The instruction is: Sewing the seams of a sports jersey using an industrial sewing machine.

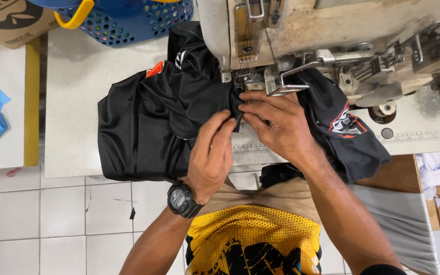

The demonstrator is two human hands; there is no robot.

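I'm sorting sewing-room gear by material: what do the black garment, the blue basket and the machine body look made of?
Black garment: likely a smooth synthetic knit, going by its soft sheen and fluid folds. Blue basket: moulded plastic, with a glossy wall of regular round holes. Sewing machine: apparently painted metal, cream and worn, with bare steel parts near the needle.

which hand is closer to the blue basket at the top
Left. The left hand, wearing the watch, pinches the black garment below the blue basket. The right hand lies farther right, beneath the sewing machine.
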